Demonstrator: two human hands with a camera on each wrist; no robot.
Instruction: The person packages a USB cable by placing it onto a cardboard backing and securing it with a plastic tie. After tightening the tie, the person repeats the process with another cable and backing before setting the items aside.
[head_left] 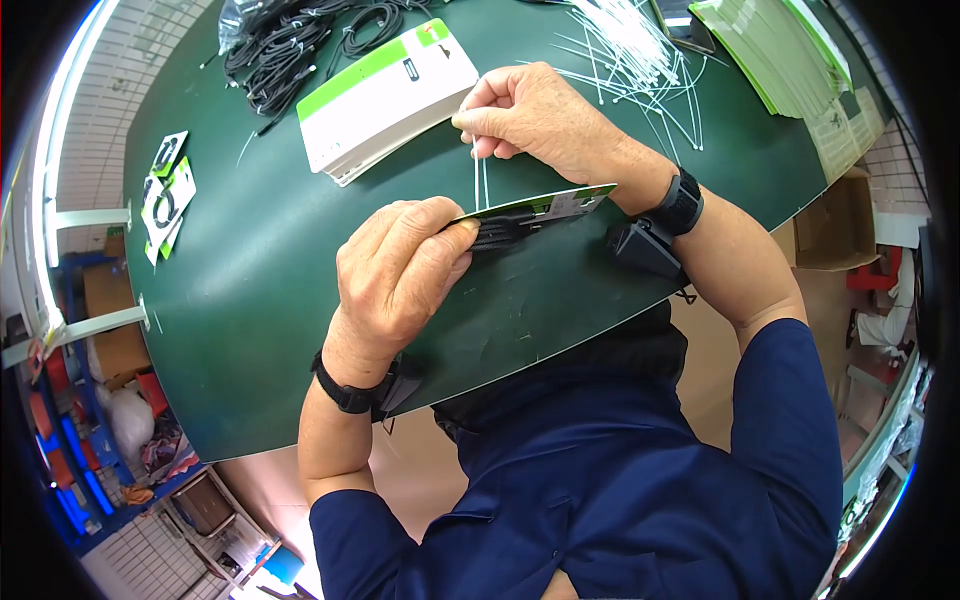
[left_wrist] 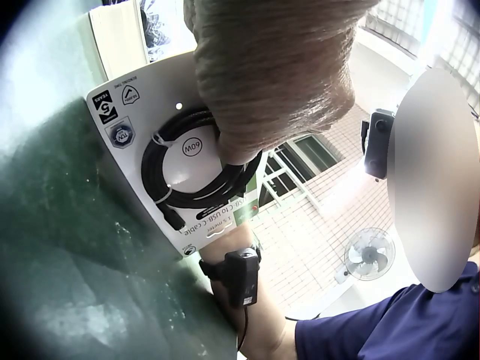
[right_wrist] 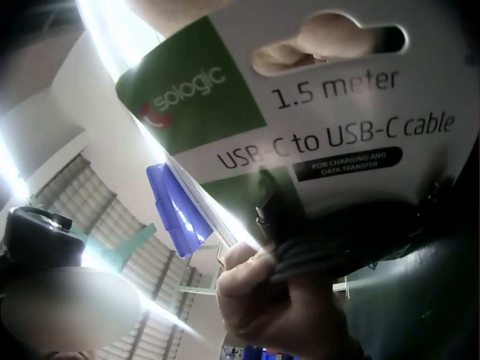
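Note:
My left hand (head_left: 395, 275) grips a cardboard backing card (head_left: 578, 203) together with a coiled black USB-C cable (head_left: 497, 232), thumb over the coil. The card is held nearly edge-on in the head view, over the near part of the table. In the left wrist view, white ties (left_wrist: 163, 194) cross the coil (left_wrist: 154, 169) at two places. My right hand (head_left: 545, 110), behind the card, pinches the end of a white cable tie (head_left: 477, 172) whose two strands rise from the card's back. The right wrist view shows the card's printed face (right_wrist: 345, 112) with its hanging slot.
A stack of white and green cards (head_left: 390, 105) lies beyond my hands. Black cables (head_left: 280, 60) pile up at the far left, loose white ties (head_left: 630, 60) at the far right. Finished-looking carded cables (head_left: 170, 205) lie left; more green cards (head_left: 775, 55) sit right. The green table (head_left: 250, 350) curves around.

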